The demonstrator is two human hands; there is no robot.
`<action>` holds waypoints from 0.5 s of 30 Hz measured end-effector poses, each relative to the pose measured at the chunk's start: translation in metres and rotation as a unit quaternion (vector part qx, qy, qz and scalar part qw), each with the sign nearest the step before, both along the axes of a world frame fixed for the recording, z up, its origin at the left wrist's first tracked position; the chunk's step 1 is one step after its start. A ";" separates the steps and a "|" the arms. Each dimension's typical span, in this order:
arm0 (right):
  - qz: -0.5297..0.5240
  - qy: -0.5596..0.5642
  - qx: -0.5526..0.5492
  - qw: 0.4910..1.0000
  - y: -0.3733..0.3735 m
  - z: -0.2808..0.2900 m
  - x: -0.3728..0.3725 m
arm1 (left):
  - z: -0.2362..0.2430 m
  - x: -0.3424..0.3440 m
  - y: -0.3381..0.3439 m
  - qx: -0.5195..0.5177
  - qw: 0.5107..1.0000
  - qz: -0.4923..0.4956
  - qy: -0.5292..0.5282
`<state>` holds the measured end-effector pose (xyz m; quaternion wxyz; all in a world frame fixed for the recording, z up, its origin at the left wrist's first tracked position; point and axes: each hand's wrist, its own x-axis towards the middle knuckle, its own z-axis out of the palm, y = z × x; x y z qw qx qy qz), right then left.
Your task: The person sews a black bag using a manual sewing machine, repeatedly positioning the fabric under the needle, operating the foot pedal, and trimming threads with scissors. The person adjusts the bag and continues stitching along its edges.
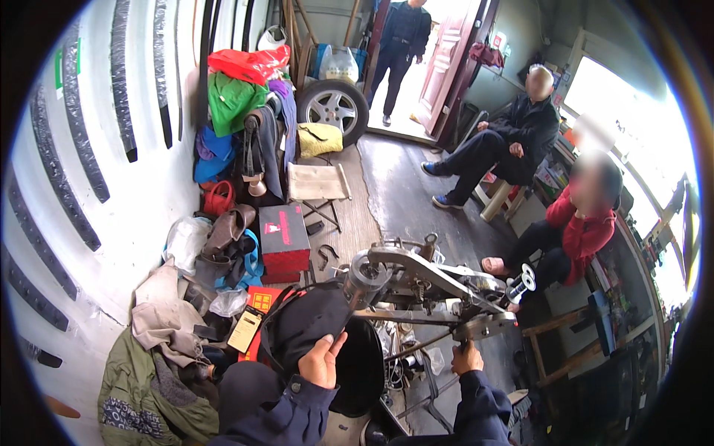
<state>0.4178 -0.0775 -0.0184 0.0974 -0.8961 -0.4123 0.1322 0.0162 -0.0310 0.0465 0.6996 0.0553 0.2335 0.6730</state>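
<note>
A metal hand-cranked sewing machine (pixel 424 275) stands in front of me, its long arm reaching from left to right. Under its left end lies a black fabric bag (pixel 309 320), with part of it right at the machine's head. At the bag's near edge my left hand (pixel 320 364) grips the fabric, a couple of fingers pointing upward. To the right, my right hand (pixel 467 358) is closed round a handle just below the machine's round wheel (pixel 485 325). The handle is mostly hidden by the fingers. White thread spools (pixel 522 284) top the machine's right end.
Clothes (pixel 160 357) and bags heap at the left, beside a black-and-red box (pixel 284 241). A folding stool (pixel 318 182) and a tyre (pixel 332 111) stand farther back. Two seated people (pixel 520 134) are at the right; another person (pixel 401 48) stands at the doorway.
</note>
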 end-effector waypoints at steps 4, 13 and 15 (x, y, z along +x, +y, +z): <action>0.004 0.000 -0.019 1.000 0.001 0.001 -0.002 | 0.000 0.001 0.001 0.000 1.000 0.015 -0.017; -0.024 0.041 -0.006 0.999 0.002 0.002 -0.005 | -0.014 0.001 0.000 0.018 1.000 0.015 -0.004; -0.021 0.041 -0.003 0.999 0.001 0.003 -0.006 | -0.016 0.001 0.001 0.012 1.000 0.012 0.007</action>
